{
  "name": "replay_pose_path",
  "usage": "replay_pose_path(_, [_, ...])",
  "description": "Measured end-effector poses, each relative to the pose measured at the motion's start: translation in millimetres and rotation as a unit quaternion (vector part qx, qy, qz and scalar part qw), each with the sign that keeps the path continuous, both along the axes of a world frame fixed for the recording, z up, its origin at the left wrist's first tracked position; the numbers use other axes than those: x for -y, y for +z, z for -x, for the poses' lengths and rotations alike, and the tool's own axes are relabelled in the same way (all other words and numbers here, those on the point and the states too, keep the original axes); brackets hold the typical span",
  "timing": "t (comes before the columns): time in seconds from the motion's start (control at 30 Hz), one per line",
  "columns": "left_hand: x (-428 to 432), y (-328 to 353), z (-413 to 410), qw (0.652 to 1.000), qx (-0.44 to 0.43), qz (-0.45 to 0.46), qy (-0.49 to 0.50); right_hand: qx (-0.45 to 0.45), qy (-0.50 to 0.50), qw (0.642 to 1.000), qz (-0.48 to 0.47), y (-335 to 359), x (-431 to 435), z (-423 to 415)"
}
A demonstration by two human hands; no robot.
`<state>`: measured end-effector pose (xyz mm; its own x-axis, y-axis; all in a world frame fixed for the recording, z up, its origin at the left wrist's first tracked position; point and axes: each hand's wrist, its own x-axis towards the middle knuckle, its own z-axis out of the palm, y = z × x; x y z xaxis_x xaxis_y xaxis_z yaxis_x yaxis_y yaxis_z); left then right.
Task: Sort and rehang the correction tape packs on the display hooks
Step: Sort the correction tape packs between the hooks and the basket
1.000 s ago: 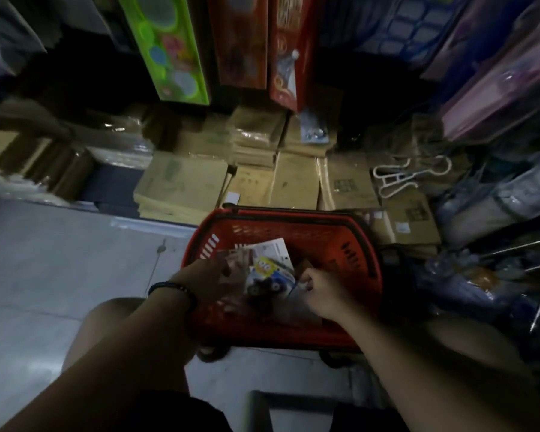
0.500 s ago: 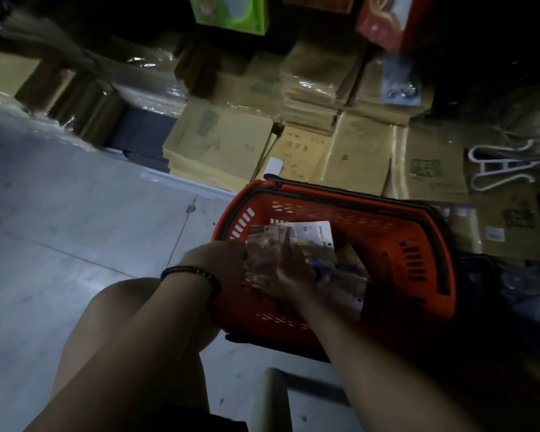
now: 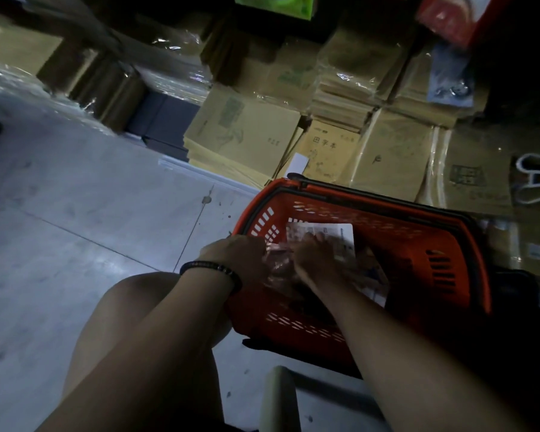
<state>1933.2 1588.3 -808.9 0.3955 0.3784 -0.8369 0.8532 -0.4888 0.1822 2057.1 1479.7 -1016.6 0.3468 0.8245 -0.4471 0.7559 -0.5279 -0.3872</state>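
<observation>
- Bracelet (image 3: 212, 270) of dark beads, one, circles your left wrist.
- Your left hand (image 3: 242, 260) curls round a small bunch of correction tape packs (image 3: 276, 265), glossy and crinkly, above the basket's near-left corner; blur hides their count.
- Your right hand (image 3: 320, 260) lies across the same packs; whether it pinches them, I cannot tell.
- One basket (image 3: 418, 241), orange-red slotted plastic with a black rim, sits on the smooth grey floor (image 3: 75, 244); one flat white card (image 3: 345, 241) lies inside.
- Beyond it, brown paper-covered stacks (image 3: 247, 132) lie under shiny clear film.
</observation>
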Motion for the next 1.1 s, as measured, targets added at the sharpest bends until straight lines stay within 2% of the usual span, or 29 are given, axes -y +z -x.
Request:
replay_pose_path(0.07, [-1,0,2,1.0,0.004,0.004,0.004,-0.023,0.005,0.999,-0.041,5,9,-2])
replay_pose_path(0.17, [-2,0,7,1.0,0.022,0.001,0.016,-0.125,-0.094,0.981,-0.117,27,19,-15])
replay_pose_path(0.27, [-3,2,12,0.997,0.052,-0.012,0.046,-0.179,-0.125,0.959,-0.183,56,25,-33])
replay_pose_path(0.4, [-3,13,8,0.989,0.134,0.001,0.064,-0.383,-0.119,0.891,-0.214,83,25,-40])
replay_pose_path(0.47, [-2,20,6,0.987,0.147,0.007,0.059,-0.414,-0.123,0.873,-0.225,88,21,-36])
replay_pose_path(0.53, [-4,20,8,0.987,0.142,-0.021,0.079,-0.39,-0.158,0.874,-0.245,84,18,-29])
replay_pose_path(0.6, [-8,19,13,0.987,0.114,-0.056,0.099,-0.302,-0.224,0.893,-0.248,69,19,-18])
replay_pose_path(0.67, [-14,18,19,0.983,0.093,-0.078,0.136,-0.203,-0.277,0.92,-0.189,51,24,-8])
replay_pose_path(0.73, [-20,15,25,0.979,0.077,-0.084,0.171,-0.17,-0.248,0.948,-0.103,28,28,2])
replay_pose_path(0.83, [-26,8,32,0.975,0.062,-0.087,0.195,-0.144,-0.168,0.975,0.011,4,27,14])
replay_pose_path(0.97, [-34,-1,40,0.969,0.051,-0.115,0.213,-0.176,-0.213,0.961,0.022,-3,10,23])
replay_pose_path(1.1, [-38,-8,41,0.968,0.041,-0.108,0.224,-0.163,-0.197,0.965,0.053,-7,-4,25])
